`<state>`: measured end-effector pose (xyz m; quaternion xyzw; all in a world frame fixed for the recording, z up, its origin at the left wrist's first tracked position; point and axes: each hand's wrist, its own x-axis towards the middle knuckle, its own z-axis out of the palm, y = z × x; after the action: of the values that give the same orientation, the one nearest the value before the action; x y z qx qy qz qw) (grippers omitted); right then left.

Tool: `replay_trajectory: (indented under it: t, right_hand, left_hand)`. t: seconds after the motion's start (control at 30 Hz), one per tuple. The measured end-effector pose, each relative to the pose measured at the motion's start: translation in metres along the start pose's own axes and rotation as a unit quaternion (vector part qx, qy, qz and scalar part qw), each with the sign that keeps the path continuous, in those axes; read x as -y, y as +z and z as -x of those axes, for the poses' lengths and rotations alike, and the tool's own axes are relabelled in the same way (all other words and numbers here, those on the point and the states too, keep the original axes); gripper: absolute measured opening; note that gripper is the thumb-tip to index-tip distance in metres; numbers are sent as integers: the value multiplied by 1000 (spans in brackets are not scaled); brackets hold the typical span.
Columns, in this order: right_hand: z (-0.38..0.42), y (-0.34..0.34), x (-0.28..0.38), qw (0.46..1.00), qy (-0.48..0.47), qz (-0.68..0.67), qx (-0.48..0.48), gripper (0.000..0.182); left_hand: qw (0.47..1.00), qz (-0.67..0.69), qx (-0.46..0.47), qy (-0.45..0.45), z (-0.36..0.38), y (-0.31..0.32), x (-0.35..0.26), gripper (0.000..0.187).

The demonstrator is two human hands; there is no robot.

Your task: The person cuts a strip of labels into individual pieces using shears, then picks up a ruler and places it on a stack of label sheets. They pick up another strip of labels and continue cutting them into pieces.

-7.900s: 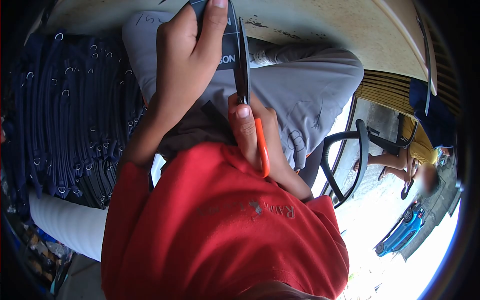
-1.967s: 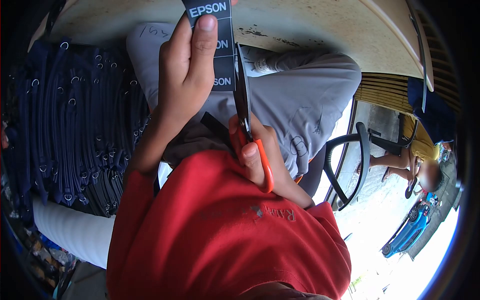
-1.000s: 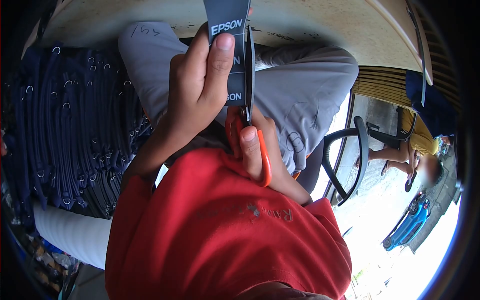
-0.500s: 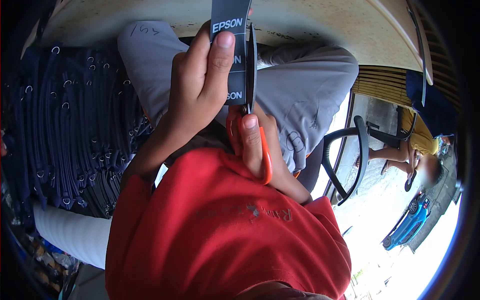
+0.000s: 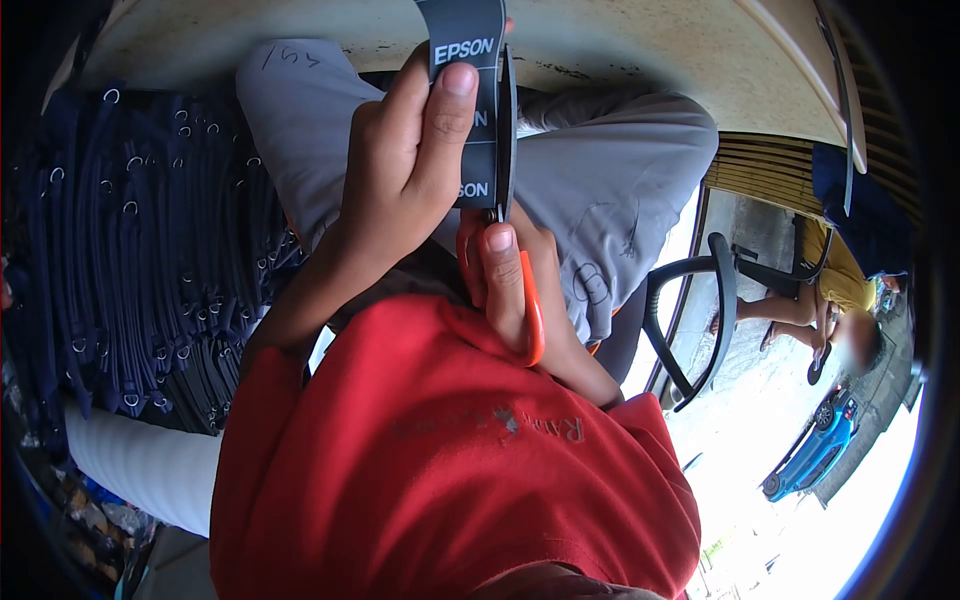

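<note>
A dark grey strip of labels (image 5: pixel 478 92) printed with white EPSON lettering is pinched in my left hand (image 5: pixel 415 140), thumb across its front. Its top end curves to the left. Below and to the right, my right hand (image 5: pixel 512 275) is wrapped round the orange handle of a pair of scissors (image 5: pixel 508 140). The thumb lies along the inside of the handle loop. The dark blades point up along the right edge of the strip, overlapping it in this view. The lowest label ends close above my right thumb.
Many dark blue straps (image 5: pixel 150 250) with metal rings hang at the left, above a white roll (image 5: pixel 140 465). A worn tabletop (image 5: pixel 620 40) runs across the top. On the right are a black chair armrest (image 5: pixel 725 320), a seated person (image 5: pixel 835 265) and a blue car (image 5: pixel 815 455).
My left hand and the strip have shifted slightly right, and the strip's top end bends more to the left. The scissors stay almost in place beside it.
</note>
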<state>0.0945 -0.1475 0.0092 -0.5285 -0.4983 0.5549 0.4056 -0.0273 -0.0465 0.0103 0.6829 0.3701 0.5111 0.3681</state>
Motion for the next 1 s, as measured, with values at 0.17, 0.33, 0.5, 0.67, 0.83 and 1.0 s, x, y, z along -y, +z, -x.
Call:
replay_trajectory:
  t: [0.17, 0.33, 0.5, 0.67, 0.83, 1.0]
  right_hand:
    - [-1, 0, 2, 1000, 14, 5, 1, 38]
    - [-1, 1, 1, 1000, 7, 15, -4, 35]
    - [-2, 2, 2, 1000, 15, 10, -8, 34]
    - [-3, 3, 0, 1000, 11, 18, -19, 36]
    - [-3, 4, 1, 1000, 19, 7, -16, 35]
    - [-2, 4, -1, 1000, 17, 3, -16, 34]
  left_hand:
    - [1000, 9, 3, -5, 0, 0, 1, 33]
    - [1000, 21, -2, -12, 0, 1, 0, 33]
    - [1000, 28, -7, -11, 0, 2, 2, 33]
    - [1000, 21, -2, -14, 1, -1, 2, 33]
    - [1000, 23, 0, -15, 1, -1, 2, 33]
    - [999, 28, 7, -19, 2, -3, -1, 33]
